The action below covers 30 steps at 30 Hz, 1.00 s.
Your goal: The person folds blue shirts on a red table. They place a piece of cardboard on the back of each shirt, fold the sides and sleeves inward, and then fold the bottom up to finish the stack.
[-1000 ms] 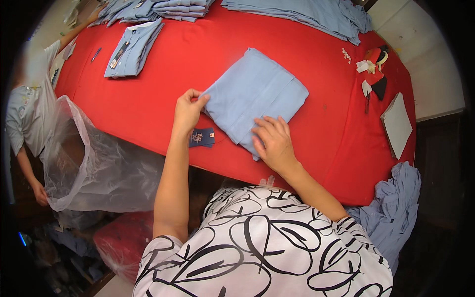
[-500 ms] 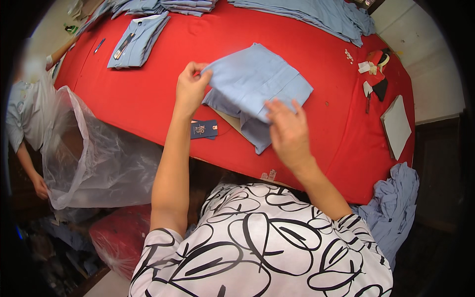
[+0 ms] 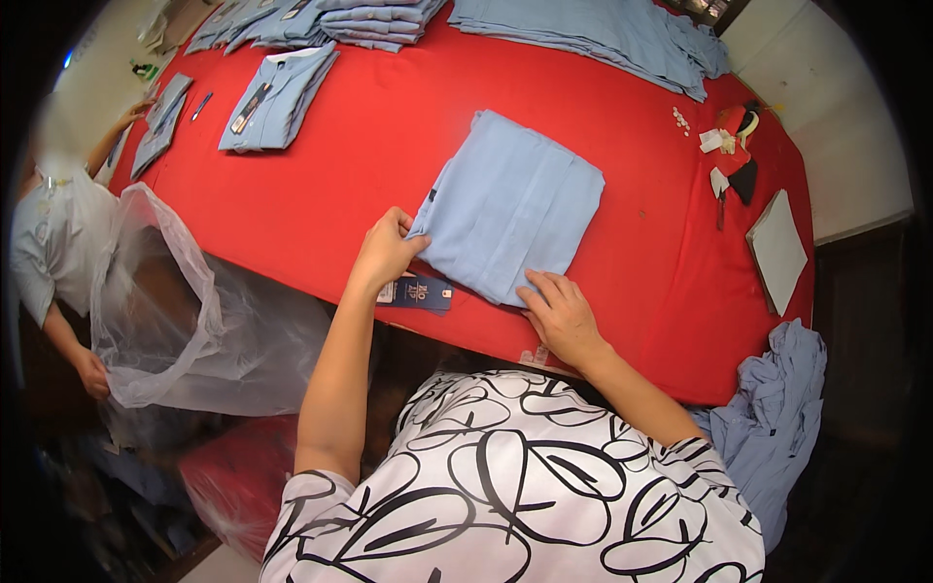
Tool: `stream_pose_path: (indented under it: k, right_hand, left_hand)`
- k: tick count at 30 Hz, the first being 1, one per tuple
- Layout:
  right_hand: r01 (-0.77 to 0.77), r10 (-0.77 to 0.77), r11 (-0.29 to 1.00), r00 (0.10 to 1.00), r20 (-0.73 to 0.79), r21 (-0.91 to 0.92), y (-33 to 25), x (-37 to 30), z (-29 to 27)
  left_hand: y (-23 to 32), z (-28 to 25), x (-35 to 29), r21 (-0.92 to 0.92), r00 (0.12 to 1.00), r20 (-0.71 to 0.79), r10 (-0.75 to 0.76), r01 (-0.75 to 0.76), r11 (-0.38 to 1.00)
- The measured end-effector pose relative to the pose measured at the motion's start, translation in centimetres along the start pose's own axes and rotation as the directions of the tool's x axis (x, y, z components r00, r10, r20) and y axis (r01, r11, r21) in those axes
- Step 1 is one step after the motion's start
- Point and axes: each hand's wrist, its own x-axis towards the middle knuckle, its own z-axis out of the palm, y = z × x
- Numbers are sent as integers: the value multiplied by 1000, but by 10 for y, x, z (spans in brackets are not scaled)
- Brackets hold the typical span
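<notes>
In front of me a light blue shirt (image 3: 525, 209) lies folded into a rough square, with a button placket strip running across its top face. My left hand (image 3: 391, 250) pinches its near-left corner between thumb and fingers. At the near-right corner my right hand (image 3: 562, 316) has its fingers bent over the edge, gripping the cloth. Dark blue hang tags (image 3: 418, 293) lie beside my left hand, close to the table's near edge. A small dark label shows on the shirt's left side.
The table has a red cloth (image 3: 369, 126). Another folded shirt (image 3: 277, 97) with a tag lies far left, near a pen (image 3: 202, 107). Shirt stacks (image 3: 379, 19) line the back. A co-worker's hand (image 3: 92, 374) holds a clear plastic bag (image 3: 243, 330). Crumpled shirts (image 3: 773, 398) hang at right.
The raised flap of the shirt has come down flat over the rest. My left hand has lowered to the near-left corner, my right hand to the near-right one. A folded garment appears far left.
</notes>
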Motion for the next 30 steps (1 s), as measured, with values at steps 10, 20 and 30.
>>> stream_pose_path:
  k: [10,20,30]
  right_hand:
    - [108,-85,990,973,-216,95,11,94,-165]
    - [-445,283,802,870,403,399,126,184,-103]
    - [-646,618,585,747,246,491,153,175,10]
  left_hand:
    - [95,-93,-23,-454,865,-17,501,-453,767]
    - [82,-82,105,172,793,98,602,-609,774]
    - [33,-29,193,101,883,259,391,-428,898]
